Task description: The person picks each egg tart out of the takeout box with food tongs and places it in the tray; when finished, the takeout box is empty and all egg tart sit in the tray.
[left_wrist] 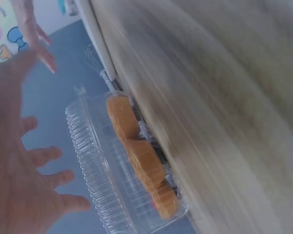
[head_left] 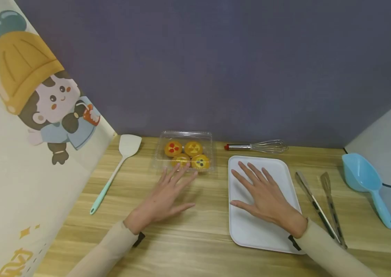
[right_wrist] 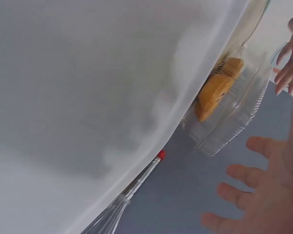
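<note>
In the head view my left hand [head_left: 162, 200] hovers with fingers spread, its fingertips just in front of a clear plastic box [head_left: 158, 154]. Inside that box sit several round orange-yellow pastries [head_left: 173, 149] with coloured toppings. My right hand [head_left: 264, 198] is held over a white tray [head_left: 264, 234], its fingers also spread and holding nothing. The left wrist view shows the box [left_wrist: 95, 156] beyond my left fingers [left_wrist: 53, 180]. In the right wrist view the tray's white surface [right_wrist: 88, 97] fills much of the frame, with my right fingers [right_wrist: 234, 195] to one side.
A white spatula with a green handle [head_left: 107, 186] lies at the left. Behind the tray is a whisk [head_left: 251, 147]. Metal tongs [head_left: 320, 215] lie right of the tray, and a blue scoop [head_left: 365, 177] is farther right. A dark wall panel [head_left: 216, 69] stands behind the wooden table.
</note>
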Action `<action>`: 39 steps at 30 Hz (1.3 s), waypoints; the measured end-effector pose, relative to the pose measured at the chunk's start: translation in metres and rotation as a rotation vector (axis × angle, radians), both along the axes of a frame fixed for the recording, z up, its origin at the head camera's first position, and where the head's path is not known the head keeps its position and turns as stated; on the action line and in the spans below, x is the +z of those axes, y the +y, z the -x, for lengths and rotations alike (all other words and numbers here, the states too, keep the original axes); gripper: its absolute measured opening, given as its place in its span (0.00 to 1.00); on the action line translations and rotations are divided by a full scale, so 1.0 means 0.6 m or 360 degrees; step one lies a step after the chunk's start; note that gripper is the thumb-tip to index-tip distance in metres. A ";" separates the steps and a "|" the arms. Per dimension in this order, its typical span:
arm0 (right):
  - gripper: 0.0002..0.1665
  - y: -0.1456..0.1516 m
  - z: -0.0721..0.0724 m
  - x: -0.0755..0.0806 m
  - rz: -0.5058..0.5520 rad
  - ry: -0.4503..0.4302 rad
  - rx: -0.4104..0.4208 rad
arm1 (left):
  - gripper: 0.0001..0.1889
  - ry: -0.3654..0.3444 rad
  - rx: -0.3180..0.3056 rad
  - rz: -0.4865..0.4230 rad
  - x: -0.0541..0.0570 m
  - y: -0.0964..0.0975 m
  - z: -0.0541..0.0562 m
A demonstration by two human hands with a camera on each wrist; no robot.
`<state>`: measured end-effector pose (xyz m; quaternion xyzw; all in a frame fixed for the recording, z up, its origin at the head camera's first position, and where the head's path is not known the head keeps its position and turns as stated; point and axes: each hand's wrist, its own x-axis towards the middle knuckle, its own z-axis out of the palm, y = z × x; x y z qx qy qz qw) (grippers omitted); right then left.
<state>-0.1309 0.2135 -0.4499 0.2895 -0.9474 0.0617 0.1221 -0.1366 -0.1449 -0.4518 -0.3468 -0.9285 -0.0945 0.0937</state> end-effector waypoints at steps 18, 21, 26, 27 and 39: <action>0.45 -0.115 0.052 0.039 0.0017 0.0032 0.0421 | 0.38 -0.0291 0.0521 -0.0919 -0.002 -0.063 0.009; 0.43 -0.144 0.060 0.043 0.0016 0.0040 0.0525 | 0.38 -0.0428 0.0668 -0.1111 -0.007 -0.074 0.018; 0.32 -0.191 0.076 0.041 -0.0094 0.0178 0.0584 | 0.40 -0.0752 0.0879 -0.1395 -0.011 -0.084 0.033; 0.29 -0.200 0.080 0.038 -0.0119 0.0224 0.0577 | 0.41 -0.0842 0.0899 -0.1477 -0.011 -0.084 0.036; 0.18 -0.257 0.093 -0.004 -0.0386 0.0820 0.0406 | 0.31 -0.1319 0.0922 -0.2426 -0.033 -0.079 0.071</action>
